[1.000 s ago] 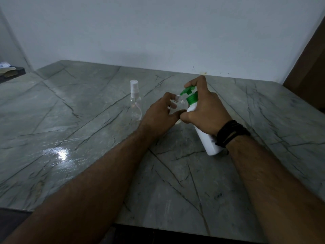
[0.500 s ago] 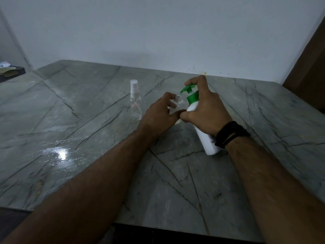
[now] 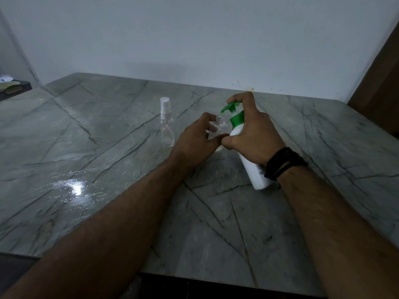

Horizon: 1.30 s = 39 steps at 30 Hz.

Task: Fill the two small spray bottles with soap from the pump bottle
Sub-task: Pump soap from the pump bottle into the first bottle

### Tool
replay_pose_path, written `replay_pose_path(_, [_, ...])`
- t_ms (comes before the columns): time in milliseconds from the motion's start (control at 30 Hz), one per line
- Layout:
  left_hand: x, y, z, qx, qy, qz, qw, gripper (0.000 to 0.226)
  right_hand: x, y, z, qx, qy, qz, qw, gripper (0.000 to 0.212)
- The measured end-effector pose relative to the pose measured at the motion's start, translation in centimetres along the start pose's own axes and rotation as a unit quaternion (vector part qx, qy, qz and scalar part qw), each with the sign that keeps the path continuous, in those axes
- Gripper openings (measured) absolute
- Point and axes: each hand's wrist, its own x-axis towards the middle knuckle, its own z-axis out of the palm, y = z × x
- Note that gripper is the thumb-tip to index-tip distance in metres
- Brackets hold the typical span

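Centre frame, light, slippery open spray bottle [image 3: 220,127] is pinched at its body by left hand [image 3: 197,140]; tilted pump bottle [image 3: 248,160] w/ green pump head [image 3: 230,106] is gripped by right hand [image 3: 252,134], forefinger on top.

On the table [image 3: 108,160], the capped spray bottle [image 3: 166,124] stood left of the uncapped one [image 3: 220,126] (hand-held), with the tilted pump bottle [image 3: 248,147] just right.

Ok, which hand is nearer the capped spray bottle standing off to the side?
Left. The left hand grips the open bottle just beside the capped spray bottle; the right hand holds the pump bottle farther off.
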Motion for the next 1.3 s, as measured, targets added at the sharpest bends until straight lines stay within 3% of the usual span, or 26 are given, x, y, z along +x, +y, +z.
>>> replay_pose_path(1300, [-0.04, 0.14, -0.06, 0.006, -0.004, 0.002, 1.0, 0.048, -0.06, 0.12, -0.2, 0.017, 0.003, -0.007, 1.0, 0.072])
